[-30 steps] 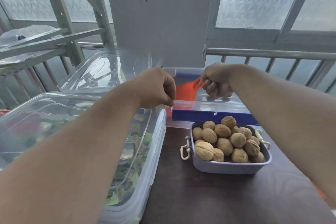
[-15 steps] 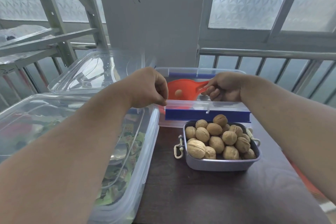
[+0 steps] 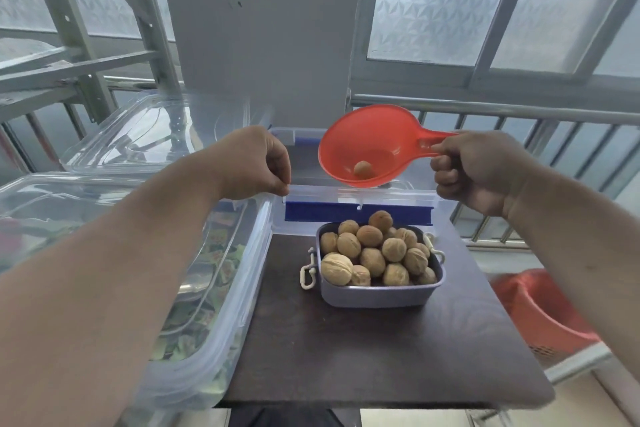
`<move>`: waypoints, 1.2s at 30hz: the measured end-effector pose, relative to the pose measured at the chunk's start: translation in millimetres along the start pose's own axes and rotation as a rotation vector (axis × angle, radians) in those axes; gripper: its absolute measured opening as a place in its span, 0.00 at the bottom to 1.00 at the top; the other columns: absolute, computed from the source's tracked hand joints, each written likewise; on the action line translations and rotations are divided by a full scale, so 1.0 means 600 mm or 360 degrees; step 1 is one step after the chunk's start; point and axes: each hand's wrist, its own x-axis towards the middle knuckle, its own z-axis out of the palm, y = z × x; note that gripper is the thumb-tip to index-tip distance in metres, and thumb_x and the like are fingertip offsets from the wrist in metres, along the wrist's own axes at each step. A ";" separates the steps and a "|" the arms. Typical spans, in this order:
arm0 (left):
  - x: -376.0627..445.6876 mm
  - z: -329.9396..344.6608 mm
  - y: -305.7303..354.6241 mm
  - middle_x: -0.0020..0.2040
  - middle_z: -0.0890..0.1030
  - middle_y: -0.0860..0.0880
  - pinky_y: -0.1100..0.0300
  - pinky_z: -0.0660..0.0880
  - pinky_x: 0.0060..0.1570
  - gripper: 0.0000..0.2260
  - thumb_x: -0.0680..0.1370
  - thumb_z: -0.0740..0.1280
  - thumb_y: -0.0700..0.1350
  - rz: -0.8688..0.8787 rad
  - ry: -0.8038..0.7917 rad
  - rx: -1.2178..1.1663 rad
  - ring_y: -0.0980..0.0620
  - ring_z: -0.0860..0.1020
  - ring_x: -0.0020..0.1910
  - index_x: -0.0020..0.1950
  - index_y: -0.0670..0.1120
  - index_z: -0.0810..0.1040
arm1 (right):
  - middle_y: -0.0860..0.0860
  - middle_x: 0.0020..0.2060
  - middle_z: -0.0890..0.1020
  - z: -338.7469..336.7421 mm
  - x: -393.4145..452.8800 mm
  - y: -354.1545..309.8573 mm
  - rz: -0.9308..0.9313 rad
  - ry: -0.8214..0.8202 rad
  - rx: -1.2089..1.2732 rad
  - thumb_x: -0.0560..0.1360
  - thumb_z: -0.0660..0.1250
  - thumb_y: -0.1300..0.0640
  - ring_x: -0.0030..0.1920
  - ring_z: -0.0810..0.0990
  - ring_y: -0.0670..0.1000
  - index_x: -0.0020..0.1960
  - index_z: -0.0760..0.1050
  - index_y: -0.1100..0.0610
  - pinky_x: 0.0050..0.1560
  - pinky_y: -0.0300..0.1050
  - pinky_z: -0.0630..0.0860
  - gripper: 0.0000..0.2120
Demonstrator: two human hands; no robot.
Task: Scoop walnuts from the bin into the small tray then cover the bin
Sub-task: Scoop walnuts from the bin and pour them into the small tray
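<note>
My right hand (image 3: 478, 173) grips the handle of an orange scoop (image 3: 367, 146), held in the air above the clear bin (image 3: 349, 198) with the blue front latch. One walnut (image 3: 363, 169) lies in the scoop's bowl. In front of the bin, on the dark table (image 3: 363, 350), stands a small grey-blue tray (image 3: 379, 295) heaped with several walnuts (image 3: 370, 250). My left hand (image 3: 256, 163) is curled at the bin's near left corner, its fingertips pinching the bin's rim. The bin's inside is mostly hidden.
A large clear lidded container (image 3: 180, 288) with green packets fills the left side, a clear lid (image 3: 145, 135) resting behind it. An orange basket (image 3: 540, 312) sits low on the right. A metal railing (image 3: 519, 114) and frosted windows lie behind.
My right hand has lifted the orange scoop up out of the bin, with one walnut in it. My left hand stays at the bin's corner.
</note>
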 end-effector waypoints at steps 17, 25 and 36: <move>-0.002 0.016 0.005 0.40 0.89 0.54 0.49 0.84 0.55 0.05 0.70 0.83 0.42 0.0026 0.0144 0.0055 0.54 0.87 0.43 0.41 0.51 0.89 | 0.51 0.26 0.73 -0.054 -0.123 0.073 -0.0733 0.0233 -0.0137 0.85 0.60 0.67 0.29 0.68 0.51 0.60 0.83 0.54 0.26 0.42 0.67 0.15; 0.000 0.014 0.004 0.40 0.89 0.54 0.51 0.85 0.54 0.05 0.70 0.83 0.42 0.0028 0.0130 0.0061 0.54 0.87 0.43 0.41 0.51 0.90 | 0.56 0.31 0.75 -0.055 -0.154 0.113 -0.1099 0.0263 -0.0711 0.86 0.63 0.60 0.31 0.72 0.48 0.66 0.81 0.38 0.33 0.43 0.72 0.19; -0.001 0.005 0.008 0.43 0.90 0.51 0.48 0.86 0.53 0.05 0.71 0.81 0.40 0.0013 0.0039 0.0043 0.51 0.88 0.44 0.40 0.50 0.89 | 0.49 0.34 0.78 -0.058 -0.158 0.131 -0.1317 0.0361 -0.0975 0.86 0.62 0.57 0.33 0.76 0.45 0.72 0.79 0.44 0.36 0.32 0.70 0.18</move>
